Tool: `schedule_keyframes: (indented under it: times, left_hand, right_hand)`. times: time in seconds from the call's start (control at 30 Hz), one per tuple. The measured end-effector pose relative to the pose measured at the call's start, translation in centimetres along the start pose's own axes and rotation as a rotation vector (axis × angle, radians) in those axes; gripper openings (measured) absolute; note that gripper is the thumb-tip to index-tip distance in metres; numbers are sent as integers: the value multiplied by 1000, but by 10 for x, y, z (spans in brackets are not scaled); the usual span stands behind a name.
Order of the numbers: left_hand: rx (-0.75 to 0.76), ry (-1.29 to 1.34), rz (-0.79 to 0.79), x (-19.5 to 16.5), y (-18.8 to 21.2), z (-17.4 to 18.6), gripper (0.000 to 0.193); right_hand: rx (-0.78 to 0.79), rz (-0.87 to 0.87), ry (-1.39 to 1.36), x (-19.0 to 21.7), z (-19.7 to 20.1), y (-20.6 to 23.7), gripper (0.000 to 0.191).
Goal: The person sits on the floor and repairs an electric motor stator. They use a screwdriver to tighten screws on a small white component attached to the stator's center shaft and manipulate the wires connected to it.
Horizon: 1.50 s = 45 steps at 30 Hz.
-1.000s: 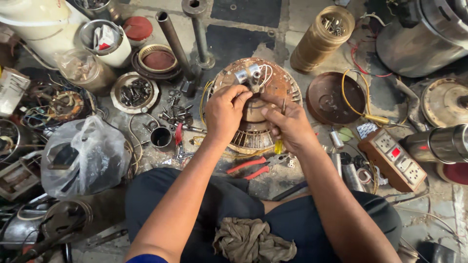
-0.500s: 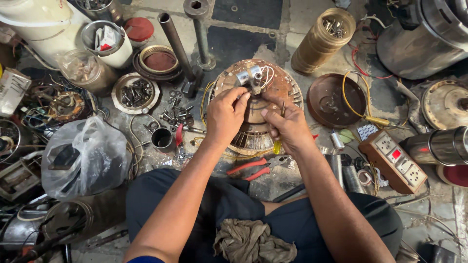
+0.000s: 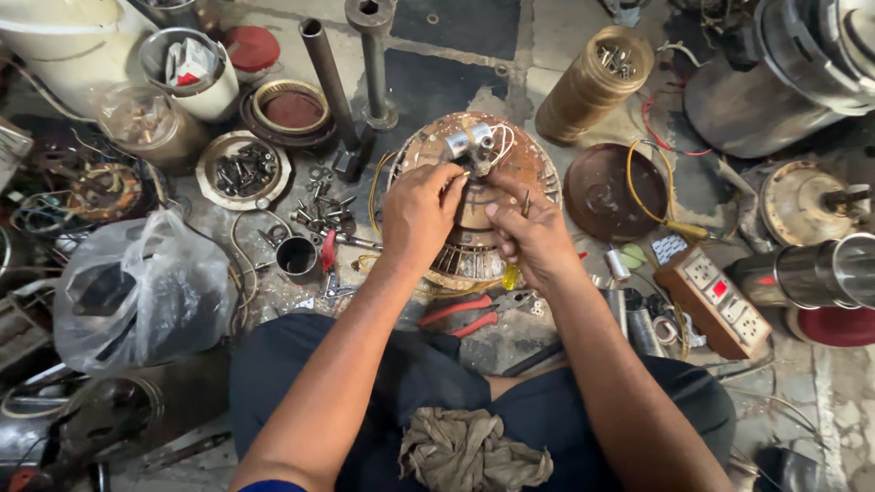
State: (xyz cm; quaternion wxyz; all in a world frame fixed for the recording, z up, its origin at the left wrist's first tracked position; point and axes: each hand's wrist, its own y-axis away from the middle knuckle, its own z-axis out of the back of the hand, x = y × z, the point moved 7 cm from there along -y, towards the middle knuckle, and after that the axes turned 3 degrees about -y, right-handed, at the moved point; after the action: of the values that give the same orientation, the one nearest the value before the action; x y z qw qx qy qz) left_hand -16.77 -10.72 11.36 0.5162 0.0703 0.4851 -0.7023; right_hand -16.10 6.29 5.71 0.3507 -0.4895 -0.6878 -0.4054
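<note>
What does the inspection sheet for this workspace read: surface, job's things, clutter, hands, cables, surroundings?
Surface: stained concrete floor, crowded with parts.
Job's things: round rusty motor under both hands; small cylindrical part with white wires on top.
Clutter: red-handled pliers, dish of screws, loose bolts, plastic bag, rag on lap.
Hands: left hand and right hand both pinch at the motor's centre; what they grip is hidden.
Cables: yellow wire over brown lid.
Surroundings: socket board, brass-coloured cylinder, metal pipes.
</note>
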Motion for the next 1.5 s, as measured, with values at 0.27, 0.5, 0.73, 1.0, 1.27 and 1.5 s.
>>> schedule_keyframes:
  times: [0.27,0.5,0.73,1.0,1.27,1.5]
  left_hand:
    - [80,72,24,4,-5,-10,10]
    - [58,73,17,3,-7,-10,11]
    - [69,57,-4,0,-9,-7,12]
    - [101,9,-55,-3,-13,-12,10]
    - [84,-1,8,-4,-10,-9,10]
    - [55,81,-15,1,-12,-10,11]
  right_hand:
    - [-41,-32,-15,-1,-1,0,57]
    - [-61,-24,37,3,-5,1,57]
    - [-105,-24,85,7,-10,4,55]
    - [-81,-23,76,4,-3,0,57]
    - [-90,-21,67,5,-4,2,61]
    - [-91,-16,103,9,-9,4,61]
